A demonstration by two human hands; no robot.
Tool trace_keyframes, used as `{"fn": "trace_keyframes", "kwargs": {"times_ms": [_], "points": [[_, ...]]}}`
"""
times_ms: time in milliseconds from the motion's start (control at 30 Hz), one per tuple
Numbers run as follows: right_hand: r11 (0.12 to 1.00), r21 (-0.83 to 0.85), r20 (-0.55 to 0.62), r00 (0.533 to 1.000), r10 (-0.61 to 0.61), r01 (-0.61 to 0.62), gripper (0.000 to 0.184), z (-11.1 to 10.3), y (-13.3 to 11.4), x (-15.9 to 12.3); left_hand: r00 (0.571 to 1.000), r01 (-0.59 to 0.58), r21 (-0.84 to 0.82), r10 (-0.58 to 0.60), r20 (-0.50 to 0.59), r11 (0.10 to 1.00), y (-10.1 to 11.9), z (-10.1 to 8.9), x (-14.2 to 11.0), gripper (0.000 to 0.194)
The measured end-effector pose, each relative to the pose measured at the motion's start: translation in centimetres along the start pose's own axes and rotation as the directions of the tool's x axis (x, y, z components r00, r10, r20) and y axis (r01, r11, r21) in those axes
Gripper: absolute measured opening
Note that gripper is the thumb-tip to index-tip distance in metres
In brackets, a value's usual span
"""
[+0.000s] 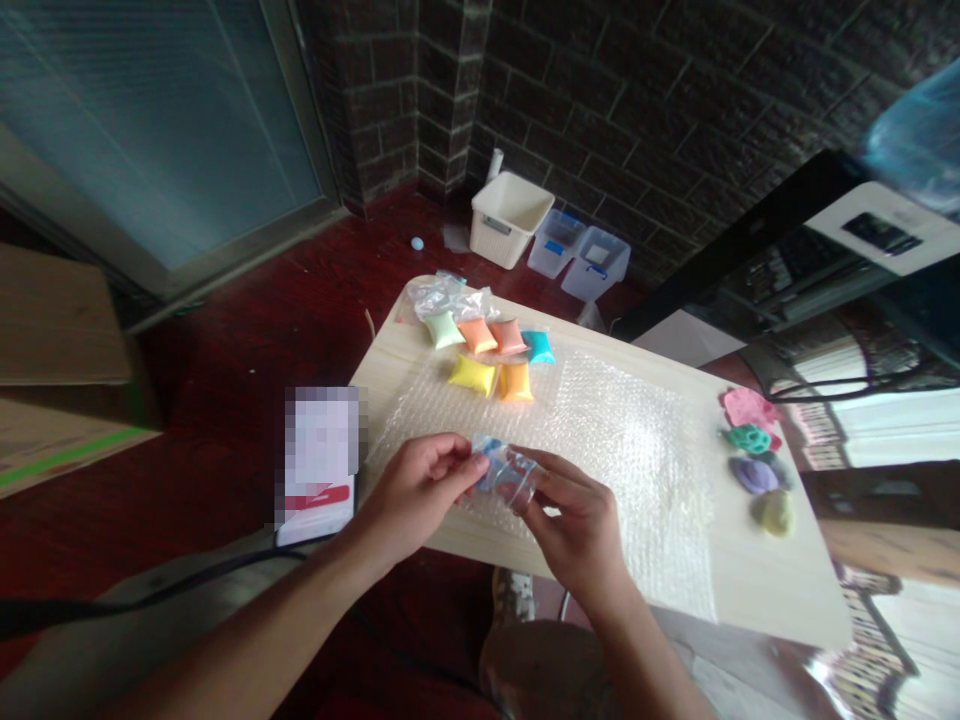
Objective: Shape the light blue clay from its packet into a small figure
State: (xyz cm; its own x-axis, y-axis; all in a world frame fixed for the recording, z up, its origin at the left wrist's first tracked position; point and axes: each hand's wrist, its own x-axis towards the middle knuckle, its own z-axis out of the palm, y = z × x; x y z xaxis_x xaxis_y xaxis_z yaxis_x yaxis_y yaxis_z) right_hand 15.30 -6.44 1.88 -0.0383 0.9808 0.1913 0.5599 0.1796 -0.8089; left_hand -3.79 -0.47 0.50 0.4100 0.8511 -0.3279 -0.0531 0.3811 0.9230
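The left hand (427,485) pinches one end of a small, clear, crinkled plastic packet (504,474), thumb and fingers nearly together; the right hand (581,510) grips its other end between bent fingers. The packet is held above clear bubble wrap (615,430) spread over a pale wooden table (806,590). Farther across the wrap lie a bright yellow pillow-shaped packet (472,375) and an orange-yellow one (516,382). Behind them runs a row: pale green (444,330), orange (478,335), coral (508,337) and turquoise (540,347) pillow-shaped packets. Crumpled clear plastic (435,296) sits at the far corner. Beyond, on the dark red floor (300,290), stands a cream plastic bin (501,242).
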Motion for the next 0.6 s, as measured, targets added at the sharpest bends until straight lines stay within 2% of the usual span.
{"fn": "trace_keyframes", "kwargs": {"times_ms": [167,400,467,600], "points": [[0.985,0.159,0.022,0.998,0.064,-0.067,0.02,0.45,-0.25,-0.13,0.998,-0.04,-0.015,0.041,0.049,0.999,0.4,0.34,-0.13,0.031],[0.941,0.312,0.074,0.99,0.116,-0.134,0.015,0.13,-0.15,-0.17,0.974,-0.035,0.02,0.03,0.226,0.999,0.24,-0.15,-0.33,0.026],[0.948,0.295,0.053,0.993,0.106,-0.116,0.016,0.08,-0.08,-0.16,0.976,-0.05,0.043,0.039,0.215,0.998,0.12,-0.17,-0.27,0.025],[0.99,0.138,-0.045,0.998,0.031,-0.025,0.016,0.14,-0.32,-0.22,0.991,-0.088,0.113,0.076,0.109,0.99,0.13,0.03,-0.23,0.022]]}}
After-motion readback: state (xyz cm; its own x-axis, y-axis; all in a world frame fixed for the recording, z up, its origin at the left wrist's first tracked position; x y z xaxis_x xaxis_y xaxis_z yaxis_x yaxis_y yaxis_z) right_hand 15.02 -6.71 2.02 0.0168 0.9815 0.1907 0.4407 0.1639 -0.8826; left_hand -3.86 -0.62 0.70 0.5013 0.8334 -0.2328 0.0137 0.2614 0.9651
